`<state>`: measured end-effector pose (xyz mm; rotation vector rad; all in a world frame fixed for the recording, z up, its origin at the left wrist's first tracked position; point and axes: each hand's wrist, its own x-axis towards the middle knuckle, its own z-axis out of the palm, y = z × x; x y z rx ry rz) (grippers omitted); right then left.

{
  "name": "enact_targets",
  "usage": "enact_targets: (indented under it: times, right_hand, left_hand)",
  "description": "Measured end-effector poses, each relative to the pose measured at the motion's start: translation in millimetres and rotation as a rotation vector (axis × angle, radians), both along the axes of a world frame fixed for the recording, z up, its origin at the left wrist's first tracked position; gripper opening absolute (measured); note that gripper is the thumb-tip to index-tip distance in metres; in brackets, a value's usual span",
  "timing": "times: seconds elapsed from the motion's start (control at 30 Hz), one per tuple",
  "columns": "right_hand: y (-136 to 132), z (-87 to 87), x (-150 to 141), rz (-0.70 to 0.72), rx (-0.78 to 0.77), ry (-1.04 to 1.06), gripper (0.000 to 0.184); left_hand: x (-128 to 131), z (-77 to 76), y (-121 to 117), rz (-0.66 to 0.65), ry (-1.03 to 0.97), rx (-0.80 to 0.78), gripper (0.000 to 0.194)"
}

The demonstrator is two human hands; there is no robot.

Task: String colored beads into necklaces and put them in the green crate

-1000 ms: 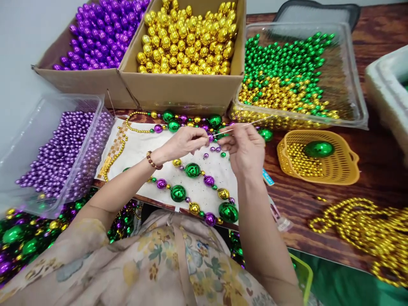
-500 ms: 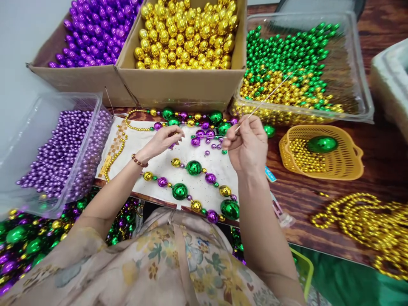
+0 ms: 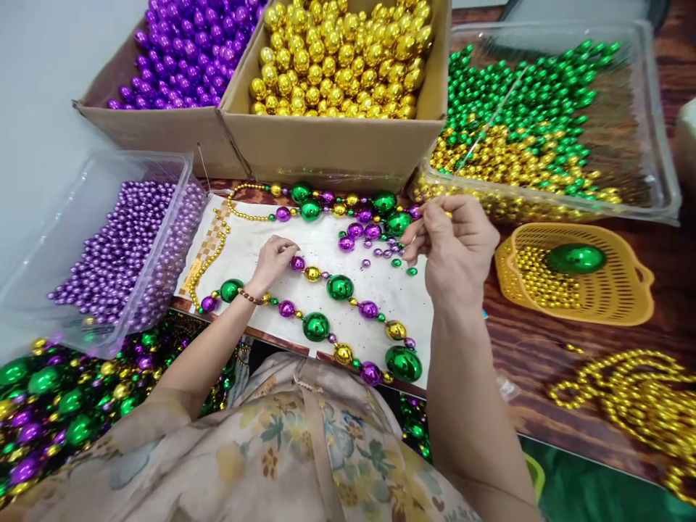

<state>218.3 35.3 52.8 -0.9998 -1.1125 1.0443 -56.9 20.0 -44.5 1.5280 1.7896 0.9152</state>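
Observation:
My left hand (image 3: 276, 259) is closed in a pinch at the end of a bead strand (image 3: 340, 288), against a shiny purple bead (image 3: 296, 263). This strand of green, purple and gold beads loops over a white cloth (image 3: 261, 225). To the right, my raised right hand (image 3: 455, 243) pinches a long thin needle (image 3: 492, 119) that slants up in front of the clear bin. Its lower end is hidden by the fingers. Loose purple beads (image 3: 373, 232) and small green beads (image 3: 412, 272) lie between my hands. A second strand (image 3: 310, 210) lies along the cloth's far edge.
Cardboard boxes hold purple beads (image 3: 190, 54) and gold beads (image 3: 337, 61) at the back. Clear bins (image 3: 660, 145) flank them. A yellow basket (image 3: 634, 308) and gold bead chains (image 3: 625, 391) sit at right. Finished-looking bead strands (image 3: 70, 399) pile up at lower left.
My left hand has moved down and left to the purple bead at the strand's end. My right hand has shifted right with the needle. The whole view has shifted slightly.

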Motion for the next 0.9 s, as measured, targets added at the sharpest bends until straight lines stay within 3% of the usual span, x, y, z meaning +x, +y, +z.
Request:
enact_targets:
  times: [0.33,0.53,0.67,0.9]
  right_hand:
    - [-5.4,-31.2,-5.9,0.083,-0.093,-0.059,0.029]
    - [-4.8,-41.5,-5.1,0.113,-0.162,-0.081,0.03]
    - [-4.2,-42.9,-6.8,0.067,-0.15,-0.092,0.023]
    - [-5.3,-54.4,-13.9,0.065,-0.191,-0.103,0.016]
  left_hand:
    - [-18.6,-8.6,-3.2,0.059,-0.195,-0.255,0.017]
    - [-26.6,-15.7,-4.8,-0.02,-0.011,-0.169,0.014]
    - [-27.3,-9.3,-5.9,-0.038,0.133,-0.142,0.017]
    - [-29.4,0.5,-4.6,-0.018,0.181,-0.147,0.018]
